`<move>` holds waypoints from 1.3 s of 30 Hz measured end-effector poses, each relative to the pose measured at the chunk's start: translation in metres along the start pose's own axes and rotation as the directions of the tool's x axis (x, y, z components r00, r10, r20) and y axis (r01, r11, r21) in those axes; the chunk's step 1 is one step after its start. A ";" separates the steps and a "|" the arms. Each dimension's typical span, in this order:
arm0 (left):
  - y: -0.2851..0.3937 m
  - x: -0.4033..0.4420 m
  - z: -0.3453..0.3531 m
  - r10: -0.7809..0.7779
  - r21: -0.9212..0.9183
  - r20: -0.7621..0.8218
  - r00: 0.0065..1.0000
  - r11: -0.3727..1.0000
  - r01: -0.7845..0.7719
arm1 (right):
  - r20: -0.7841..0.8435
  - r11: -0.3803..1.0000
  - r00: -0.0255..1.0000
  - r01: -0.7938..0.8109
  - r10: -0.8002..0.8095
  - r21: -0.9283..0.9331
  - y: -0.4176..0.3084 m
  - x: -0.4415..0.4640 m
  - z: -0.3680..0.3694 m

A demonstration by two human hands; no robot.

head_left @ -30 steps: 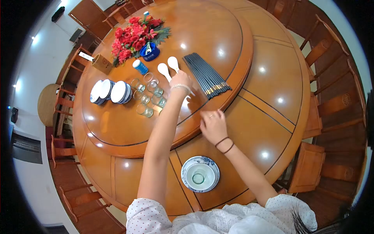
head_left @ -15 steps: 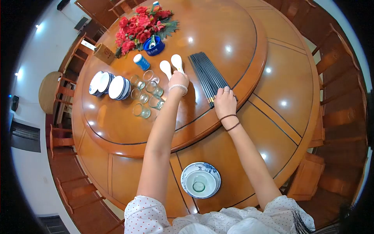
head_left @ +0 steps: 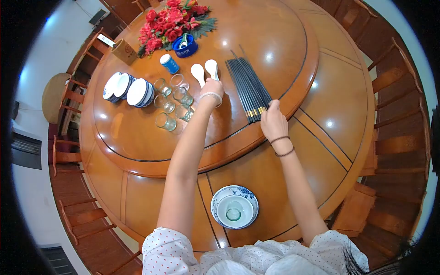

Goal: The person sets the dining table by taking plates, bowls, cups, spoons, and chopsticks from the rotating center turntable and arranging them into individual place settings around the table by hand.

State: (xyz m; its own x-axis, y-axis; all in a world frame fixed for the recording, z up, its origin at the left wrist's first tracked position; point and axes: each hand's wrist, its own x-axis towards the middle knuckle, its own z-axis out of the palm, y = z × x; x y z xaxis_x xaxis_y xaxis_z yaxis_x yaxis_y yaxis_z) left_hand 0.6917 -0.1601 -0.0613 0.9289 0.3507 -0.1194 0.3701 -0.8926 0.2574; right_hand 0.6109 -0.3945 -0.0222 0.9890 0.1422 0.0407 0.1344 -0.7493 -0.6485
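My left hand [head_left: 212, 87] is closed round the handles of the white spoons [head_left: 211, 68], whose rounded ends point away from me. A row of black chopsticks [head_left: 245, 85] with gold bands lies to its right on the turntable. My right hand [head_left: 274, 120] pinches chopsticks at the near right end of that row; two thin tips stick out past the far end. Closer to me, a blue-and-white plate [head_left: 216, 198] bears a white bowl [head_left: 248, 212] with a small glass [head_left: 233, 213] in it.
Several glasses [head_left: 166, 122] stand left of the spoons, beside stacked white dishes [head_left: 137, 92]. Behind are a blue canister [head_left: 169, 64], a blue ashtray [head_left: 185, 48], red flowers [head_left: 167, 25] and a wooden box [head_left: 123, 51]. Chairs [head_left: 401, 137] ring the round table [head_left: 275, 183].
My right hand has closed on chopsticks at the row's edge, and two tips now jut beyond the others. My left hand stays at the spoons. The view has shifted slightly.
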 end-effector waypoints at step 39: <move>-0.025 -0.542 -0.029 -0.224 -0.137 0.238 0.945 0.956 0.260 | 0.678 0.610 0.735 -0.543 0.011 0.577 0.092 -0.356 -0.037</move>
State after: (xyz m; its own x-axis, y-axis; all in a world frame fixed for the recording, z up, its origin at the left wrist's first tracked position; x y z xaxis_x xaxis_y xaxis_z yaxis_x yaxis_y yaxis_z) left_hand 0.1794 -0.3197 0.0253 0.7914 0.4638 -0.3982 0.5978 -0.7231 0.3461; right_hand 0.2740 -0.5385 -0.0682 0.6862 0.5347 -0.4932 -0.4905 -0.1607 -0.8565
